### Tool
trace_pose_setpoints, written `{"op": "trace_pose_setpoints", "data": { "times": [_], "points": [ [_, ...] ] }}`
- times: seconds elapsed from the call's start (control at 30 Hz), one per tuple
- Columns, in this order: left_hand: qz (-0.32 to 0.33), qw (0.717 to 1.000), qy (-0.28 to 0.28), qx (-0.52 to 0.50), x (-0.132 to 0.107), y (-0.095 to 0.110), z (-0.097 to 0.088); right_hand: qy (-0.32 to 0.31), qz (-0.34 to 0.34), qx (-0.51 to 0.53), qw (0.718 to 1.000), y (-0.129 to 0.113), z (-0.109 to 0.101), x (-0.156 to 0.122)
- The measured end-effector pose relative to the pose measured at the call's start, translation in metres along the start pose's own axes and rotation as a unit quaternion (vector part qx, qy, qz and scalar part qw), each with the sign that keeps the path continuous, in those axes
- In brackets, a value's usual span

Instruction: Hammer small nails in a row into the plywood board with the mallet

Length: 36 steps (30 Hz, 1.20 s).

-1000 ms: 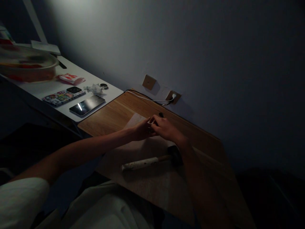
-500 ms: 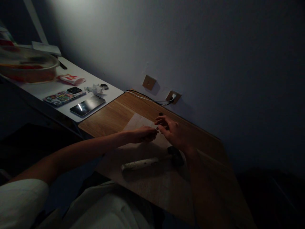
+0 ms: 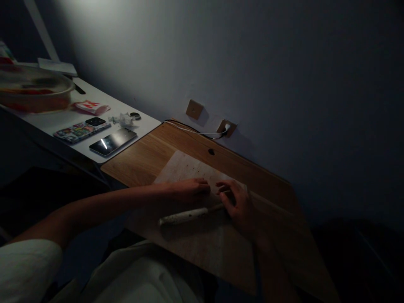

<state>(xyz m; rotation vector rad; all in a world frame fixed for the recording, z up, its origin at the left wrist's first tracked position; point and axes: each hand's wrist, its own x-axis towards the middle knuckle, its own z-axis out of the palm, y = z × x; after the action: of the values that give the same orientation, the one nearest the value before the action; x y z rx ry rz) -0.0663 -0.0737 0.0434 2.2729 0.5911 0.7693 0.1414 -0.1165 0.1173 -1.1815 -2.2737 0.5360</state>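
A thin wooden board (image 3: 205, 252) lies on the wood-topped table. On it rests a hammer (image 3: 183, 217) with a worn white handle pointing left; its dark head is now hidden behind my right hand (image 3: 236, 204). That hand hovers over or touches the hammer's head end, thumb and fingers curved and apart. Low over the board, just to the left, is my left hand (image 3: 192, 188), its fingers curled in. Whether anything small sits in them is too dark to see. Several tiny dark spots, nails or holes, mark the board's far part.
On the white table (image 3: 145, 122) at left are a tablet-like dark device (image 3: 113, 141), a phone in a patterned case (image 3: 81, 130), crumpled plastic (image 3: 123, 120), a red-and-white packet (image 3: 91, 107) and a large clear tub (image 3: 34, 90). Cables run to a wall socket (image 3: 226, 127).
Both hands have come down and nearer to me from the board's far side. My right hand has moved apart from the left, over the hammer's head. The hammer lies where it was.
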Motion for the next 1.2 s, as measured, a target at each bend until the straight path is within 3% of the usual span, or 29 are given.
{"op": "trace_pose_setpoints", "data": {
  "times": [0.17, 0.37, 0.6, 0.73, 0.9, 1.03, 1.2],
  "points": [
    [0.011, 1.0, -0.016, -0.007, -0.005, -0.002, -0.003, 0.093, 0.009, -0.028, 0.995, 0.01, 0.006, -0.054],
    [0.003, 0.999, -0.033, -0.011, -0.012, 0.003, -0.008, 0.214, 0.08, -0.09, 0.969, 0.044, 0.009, -0.122],
    [-0.014, 0.999, -0.039, 0.03, -0.016, 0.004, -0.014, 0.213, 0.156, -0.098, 0.96, 0.072, 0.027, -0.165],
    [-0.017, 0.997, -0.023, 0.075, -0.028, 0.0, -0.029, 0.235, 0.172, -0.093, 0.952, 0.079, 0.043, -0.172],
    [-0.106, 0.981, 0.082, 0.141, -0.074, 0.0, -0.052, 0.264, 0.19, -0.061, 0.944, 0.078, 0.052, -0.166],
    [-0.177, 0.957, 0.141, 0.183, -0.114, -0.001, -0.067, 0.237, 0.171, -0.05, 0.955, 0.073, 0.06, -0.149],
    [-0.252, 0.919, 0.182, 0.244, -0.146, -0.006, -0.095, 0.232, 0.148, -0.053, 0.96, 0.064, 0.079, -0.114]
  ]
}}
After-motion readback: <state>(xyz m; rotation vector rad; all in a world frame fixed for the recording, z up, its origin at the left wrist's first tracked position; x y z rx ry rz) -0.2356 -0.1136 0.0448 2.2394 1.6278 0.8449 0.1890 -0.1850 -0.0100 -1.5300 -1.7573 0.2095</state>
